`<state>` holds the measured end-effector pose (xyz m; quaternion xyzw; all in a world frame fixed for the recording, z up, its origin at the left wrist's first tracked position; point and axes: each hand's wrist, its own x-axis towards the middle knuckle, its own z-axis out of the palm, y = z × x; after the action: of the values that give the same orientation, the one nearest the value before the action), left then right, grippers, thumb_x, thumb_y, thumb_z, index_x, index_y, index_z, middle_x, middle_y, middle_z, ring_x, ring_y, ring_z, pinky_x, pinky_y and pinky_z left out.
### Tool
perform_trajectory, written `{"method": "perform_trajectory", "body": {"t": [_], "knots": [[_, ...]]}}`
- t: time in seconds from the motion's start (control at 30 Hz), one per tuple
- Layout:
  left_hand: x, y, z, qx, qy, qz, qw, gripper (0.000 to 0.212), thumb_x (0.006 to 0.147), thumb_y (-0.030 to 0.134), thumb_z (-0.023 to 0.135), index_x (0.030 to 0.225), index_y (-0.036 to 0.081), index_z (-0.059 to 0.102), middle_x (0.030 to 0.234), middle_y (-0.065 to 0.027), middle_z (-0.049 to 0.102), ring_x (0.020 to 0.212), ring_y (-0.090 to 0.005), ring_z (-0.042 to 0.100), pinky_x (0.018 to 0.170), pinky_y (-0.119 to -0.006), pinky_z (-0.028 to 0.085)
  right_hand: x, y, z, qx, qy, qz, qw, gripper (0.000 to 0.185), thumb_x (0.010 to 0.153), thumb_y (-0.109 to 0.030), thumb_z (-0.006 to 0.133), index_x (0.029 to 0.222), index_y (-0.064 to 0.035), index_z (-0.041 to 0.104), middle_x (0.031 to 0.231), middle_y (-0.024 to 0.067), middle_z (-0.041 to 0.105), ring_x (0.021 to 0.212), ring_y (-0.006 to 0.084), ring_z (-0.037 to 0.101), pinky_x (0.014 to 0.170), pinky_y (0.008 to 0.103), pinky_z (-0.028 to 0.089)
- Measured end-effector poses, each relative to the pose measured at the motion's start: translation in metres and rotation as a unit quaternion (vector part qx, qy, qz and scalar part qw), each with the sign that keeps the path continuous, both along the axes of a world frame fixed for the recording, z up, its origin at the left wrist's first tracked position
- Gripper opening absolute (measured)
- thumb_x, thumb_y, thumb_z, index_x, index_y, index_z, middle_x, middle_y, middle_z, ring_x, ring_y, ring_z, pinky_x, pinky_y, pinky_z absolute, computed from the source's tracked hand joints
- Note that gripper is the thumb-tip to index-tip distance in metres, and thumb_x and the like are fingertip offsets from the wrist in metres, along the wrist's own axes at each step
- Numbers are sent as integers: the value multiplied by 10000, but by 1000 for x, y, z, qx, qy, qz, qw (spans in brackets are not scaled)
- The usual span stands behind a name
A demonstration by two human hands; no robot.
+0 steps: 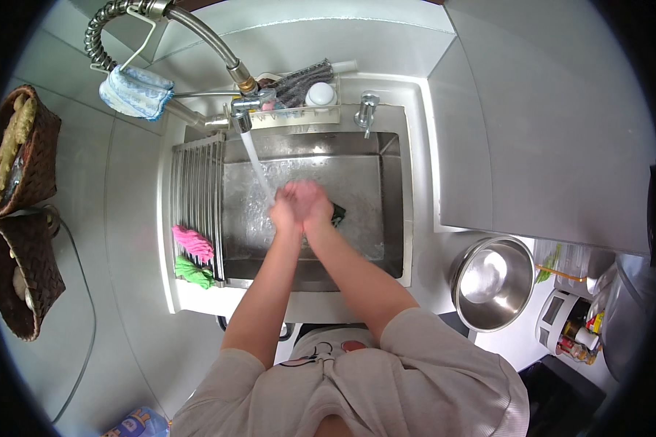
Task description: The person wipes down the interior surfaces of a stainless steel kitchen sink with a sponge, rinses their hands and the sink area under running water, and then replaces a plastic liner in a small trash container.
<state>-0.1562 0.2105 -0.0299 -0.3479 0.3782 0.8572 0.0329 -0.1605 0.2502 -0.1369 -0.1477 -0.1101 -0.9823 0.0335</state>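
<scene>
My left hand [285,210] and my right hand [314,205] are together over the stainless steel sink [355,180], palms apparently up and side by side. Motion blurs the fingers, and I see no object in them. From the faucet [242,120] a stream of water [258,166] falls just to the left of my hands and splashes on the sink floor. A dark item [338,214] lies at the drain area, partly hidden behind my right hand.
A metal roll-up rack [197,185] covers the sink's left side, bearing a pink cloth [193,243] and a green cloth [194,272]. Behind stands a caddy [298,116]; a soap dispenser [366,112] is beside it. Steel bowls [492,284] sit at right, wicker baskets [44,158] at left.
</scene>
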Motion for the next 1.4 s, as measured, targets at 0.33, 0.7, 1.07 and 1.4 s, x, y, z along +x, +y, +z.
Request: {"method": "perform_trajectory", "body": {"t": [0.33,0.7,1.07,1.4], "knots": [[-4,-32,-13,8,-103,49,993,337,902,184,320,1061,-87,442,1075,-187,487,997,-284,487,900,-352,391,6,-21,92,176,-632,-31,754,352,887,-238,371,1113,27,424,1164,167,466,1115,272,429,968,365,338],[48,-105,-15,-12,-56,186,981,292,911,271,362,788,42,496,791,-87,567,798,-211,559,804,-348,456,46,-100,77,185,-568,84,797,292,868,-242,461,966,30,506,980,131,558,878,259,555,767,357,471],[-30,56,39,-37,63,-164,984,306,841,137,438,1031,-95,500,1038,-185,541,978,-253,514,869,-329,405,-6,59,141,115,-517,-126,839,160,808,-147,401,821,-17,494,847,109,524,829,243,511,787,324,428],[16,0,-34,-3,-107,-10,994,264,848,119,340,980,-53,491,955,-159,530,896,-254,517,802,-331,425,43,13,32,103,-564,-44,818,163,829,-139,389,720,-30,441,722,96,514,683,234,526,639,315,480]]}}
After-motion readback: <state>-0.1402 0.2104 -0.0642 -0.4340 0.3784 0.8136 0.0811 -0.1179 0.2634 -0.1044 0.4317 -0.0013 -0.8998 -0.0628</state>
